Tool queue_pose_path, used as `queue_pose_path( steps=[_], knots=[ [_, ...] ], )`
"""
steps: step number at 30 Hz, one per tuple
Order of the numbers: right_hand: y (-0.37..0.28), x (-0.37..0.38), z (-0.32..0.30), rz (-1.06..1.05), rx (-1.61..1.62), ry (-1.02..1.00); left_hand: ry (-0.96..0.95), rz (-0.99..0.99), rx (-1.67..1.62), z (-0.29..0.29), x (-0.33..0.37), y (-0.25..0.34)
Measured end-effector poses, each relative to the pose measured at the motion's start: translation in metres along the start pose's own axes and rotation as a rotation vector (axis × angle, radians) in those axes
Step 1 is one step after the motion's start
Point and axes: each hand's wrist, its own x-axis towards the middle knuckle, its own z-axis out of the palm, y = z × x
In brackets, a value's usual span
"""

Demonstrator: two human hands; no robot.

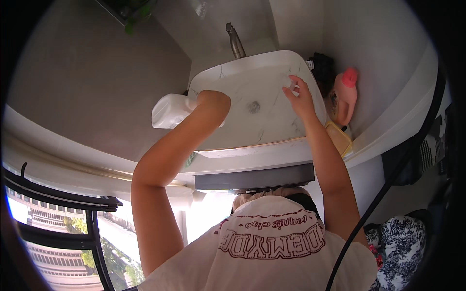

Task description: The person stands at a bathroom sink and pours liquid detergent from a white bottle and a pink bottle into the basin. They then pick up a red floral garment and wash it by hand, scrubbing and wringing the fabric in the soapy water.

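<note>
A white plastic bottle [170,111] lies tipped on its side across the left rim of the washbasin [242,131], its base pointing left. My left hand [211,99] is bent at the wrist and closed round the bottle; the fingers themselves are hidden behind the wrist. Over the right side of the basin, my right hand [302,99] pinches a small whitish piece [291,86] between thumb and fingers; it looks like a cap, though it is too small to be sure. The basin is white with grey veining, and a round drain [253,107] shows at its bottom.
A metal faucet [235,42] stands behind the basin. Right of it are a dark bundle [322,68], a pink bottle with a red cap [346,94] and a yellow-rimmed tray [338,138]. A black cable [388,179] hangs at the right. A window [63,228] is at lower left.
</note>
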Motion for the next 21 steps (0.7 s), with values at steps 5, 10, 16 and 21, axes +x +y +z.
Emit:
queue_pose_path(
  steps=[5, 10, 16, 21],
  knots=[
    [-0.002, -0.003, 0.002, 0.046, 0.049, -0.118, 0.153, 0.089, -0.19, 0.011, -0.011, -0.012],
    [-0.018, -0.008, 0.005, 0.219, 0.267, -0.431, 0.456, 0.047, -0.761, 0.026, -0.036, -0.041],
    [-0.061, -0.006, 0.009, 0.166, 0.355, -0.617, 0.475, 0.131, -1.254, 0.055, -0.039, -0.057],
    [-0.094, 0.003, 0.015, -0.043, 0.15, -0.639, 0.475, 0.193, -1.425, 0.059, -0.04, -0.057]
  ],
)
